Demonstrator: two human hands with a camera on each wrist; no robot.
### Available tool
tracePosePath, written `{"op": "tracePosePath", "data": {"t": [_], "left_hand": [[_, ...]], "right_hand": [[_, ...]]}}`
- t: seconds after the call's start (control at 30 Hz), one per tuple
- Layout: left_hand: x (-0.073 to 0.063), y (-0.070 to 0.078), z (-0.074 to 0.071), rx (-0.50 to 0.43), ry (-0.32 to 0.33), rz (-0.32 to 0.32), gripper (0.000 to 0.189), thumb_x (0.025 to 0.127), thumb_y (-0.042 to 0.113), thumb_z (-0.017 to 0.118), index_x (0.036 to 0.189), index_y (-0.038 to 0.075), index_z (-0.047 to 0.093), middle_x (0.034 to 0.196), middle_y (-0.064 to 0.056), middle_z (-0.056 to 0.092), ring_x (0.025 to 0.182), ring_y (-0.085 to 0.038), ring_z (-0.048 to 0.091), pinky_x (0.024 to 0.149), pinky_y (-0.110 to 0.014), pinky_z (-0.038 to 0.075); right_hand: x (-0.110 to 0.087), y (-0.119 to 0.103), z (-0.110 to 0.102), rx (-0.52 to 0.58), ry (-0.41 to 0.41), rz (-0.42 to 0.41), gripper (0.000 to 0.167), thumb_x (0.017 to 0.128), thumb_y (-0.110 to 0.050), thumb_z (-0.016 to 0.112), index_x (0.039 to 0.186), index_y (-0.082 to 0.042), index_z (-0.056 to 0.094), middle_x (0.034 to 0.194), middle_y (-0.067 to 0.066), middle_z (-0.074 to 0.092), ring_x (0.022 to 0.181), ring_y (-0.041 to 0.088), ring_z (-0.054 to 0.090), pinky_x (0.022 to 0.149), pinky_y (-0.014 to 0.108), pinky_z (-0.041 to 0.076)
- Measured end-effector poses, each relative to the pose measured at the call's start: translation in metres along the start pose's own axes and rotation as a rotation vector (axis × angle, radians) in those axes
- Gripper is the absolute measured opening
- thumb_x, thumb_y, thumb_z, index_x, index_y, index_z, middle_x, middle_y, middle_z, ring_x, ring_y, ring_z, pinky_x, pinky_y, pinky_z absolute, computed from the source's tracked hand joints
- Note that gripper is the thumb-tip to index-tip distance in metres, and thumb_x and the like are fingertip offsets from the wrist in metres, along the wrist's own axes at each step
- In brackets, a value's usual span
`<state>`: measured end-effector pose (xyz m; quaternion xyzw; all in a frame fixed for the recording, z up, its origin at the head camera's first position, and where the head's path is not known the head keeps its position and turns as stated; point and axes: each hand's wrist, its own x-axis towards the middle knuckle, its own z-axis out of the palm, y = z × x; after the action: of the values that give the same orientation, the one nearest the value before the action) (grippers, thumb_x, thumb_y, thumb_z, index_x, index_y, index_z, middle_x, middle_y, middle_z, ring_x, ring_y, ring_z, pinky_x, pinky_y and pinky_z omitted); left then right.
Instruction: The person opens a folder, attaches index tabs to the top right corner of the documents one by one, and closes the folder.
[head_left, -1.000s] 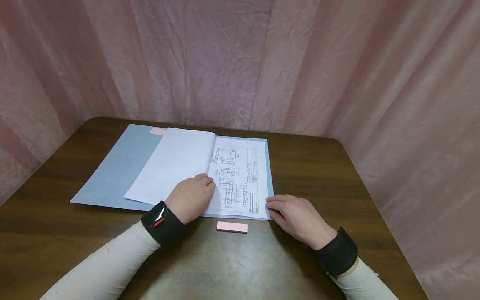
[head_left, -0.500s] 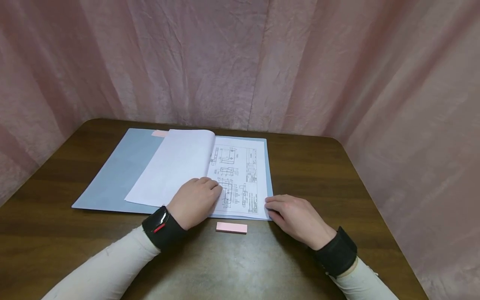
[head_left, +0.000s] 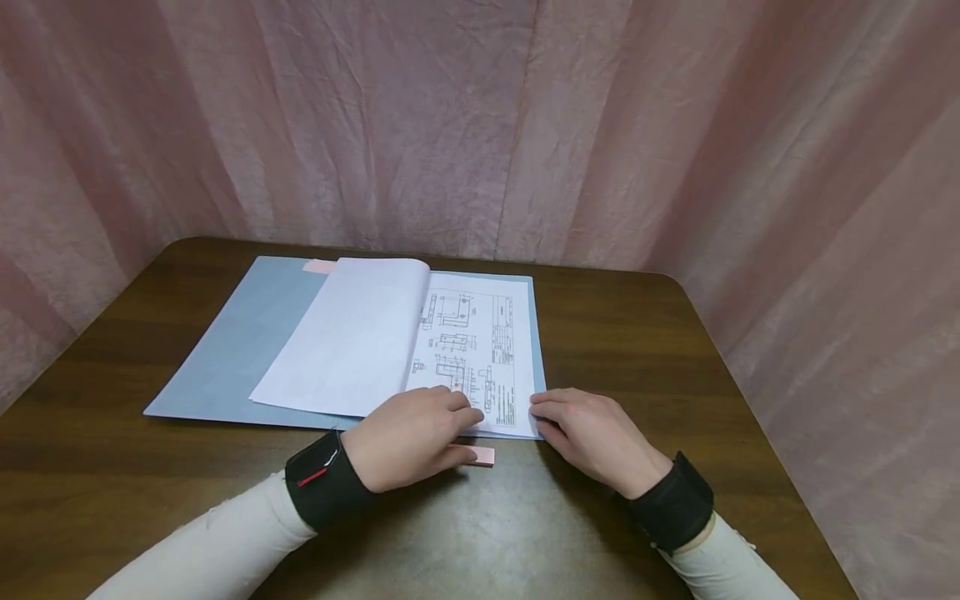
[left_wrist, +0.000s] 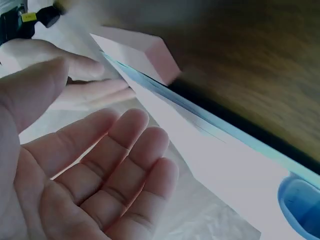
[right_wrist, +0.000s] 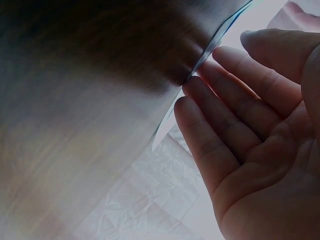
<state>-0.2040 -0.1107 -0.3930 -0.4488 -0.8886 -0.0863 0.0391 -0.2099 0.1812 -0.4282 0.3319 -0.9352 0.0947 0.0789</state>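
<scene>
Using the blue folder (head_left: 240, 350) as the landmark, since it's lying spread on the table (head_left: 615, 358). Nearest to the camera, well on the near side of the folder, you get two pale sleeves (head_left: 210, 542), each running into a black wristband (head_left: 326, 479). Then the left hand (head_left: 412, 437), which sits over the folder's near edge, fingers side by side and a bit bent, thumb apart from them, nothing gripped. The thumb covers part of a little pink pad (head_left: 483, 456) lying just off the folder's near edge. Honestly can't tell from these angles if it's touching the pad or just above it. The right hand (head_left: 596, 437) is at the folder's near right corner, fingertips resting there, fingers lined up close together, thumb apart from them. On the folder's right half there's a white sheet with technical drawings (head_left: 498, 333), and a blank white page (head_left: 345, 333) is turned over to the left, bulging up a little at its far right corner. A pink strip (head_left: 320, 267) sits near the folder's far edge, peeking out beside that page. Past the folder, a pink curtain (head_left: 480, 125) hangs behind the table
</scene>
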Motion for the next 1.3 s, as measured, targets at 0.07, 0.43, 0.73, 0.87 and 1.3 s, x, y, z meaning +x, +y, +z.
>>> {"op": "tracePosePath", "data": {"t": [0.07,0.43,0.73,0.87,1.3], "left_hand": [[0.000,0.003,-0.001,0.002,-0.006,0.009,0.039,0.096,0.037,0.090,0.121,0.010,0.079,0.104,-0.001,0.075,0.088,-0.017,0.065,0.082,-0.032,0.057],[-0.002,0.008,0.001,0.084,-0.044,-0.025,0.038,0.089,0.039,0.095,0.109,0.011,0.079,0.089,0.002,0.064,0.077,-0.015,0.054,0.071,-0.029,0.049],[-0.002,0.005,0.007,0.125,-0.074,-0.041,0.030,0.089,0.032,0.096,0.101,0.012,0.078,0.082,0.004,0.060,0.072,-0.014,0.053,0.067,-0.030,0.047],[-0.001,0.005,0.010,0.138,-0.077,-0.047,0.028,0.089,0.030,0.096,0.101,0.012,0.078,0.081,0.004,0.061,0.072,-0.015,0.053,0.067,-0.030,0.048],[0.000,0.003,0.013,0.139,-0.067,-0.048,0.021,0.092,0.026,0.092,0.102,0.012,0.080,0.083,0.001,0.067,0.071,-0.015,0.055,0.067,-0.030,0.049]], "right_hand": [[0.000,0.000,0.000,0.001,-0.002,0.002,0.031,0.095,-0.016,0.090,0.124,-0.008,0.084,0.131,0.006,0.078,0.120,0.022,0.074,0.098,0.043,0.062],[0.001,0.000,-0.001,0.008,0.004,0.001,0.031,0.094,-0.016,0.091,0.123,-0.008,0.084,0.131,0.007,0.078,0.120,0.022,0.074,0.098,0.042,0.062],[0.000,0.001,0.000,0.015,0.003,0.001,0.030,0.094,-0.015,0.091,0.122,-0.007,0.084,0.131,0.008,0.078,0.120,0.023,0.075,0.098,0.043,0.062],[0.000,0.001,0.001,0.014,0.004,0.000,0.030,0.094,-0.015,0.091,0.122,-0.007,0.084,0.131,0.008,0.078,0.120,0.023,0.075,0.098,0.043,0.062],[0.000,0.000,0.000,0.007,0.000,-0.003,0.029,0.094,-0.015,0.091,0.121,-0.008,0.085,0.131,0.008,0.078,0.120,0.022,0.075,0.098,0.043,0.062]]}}
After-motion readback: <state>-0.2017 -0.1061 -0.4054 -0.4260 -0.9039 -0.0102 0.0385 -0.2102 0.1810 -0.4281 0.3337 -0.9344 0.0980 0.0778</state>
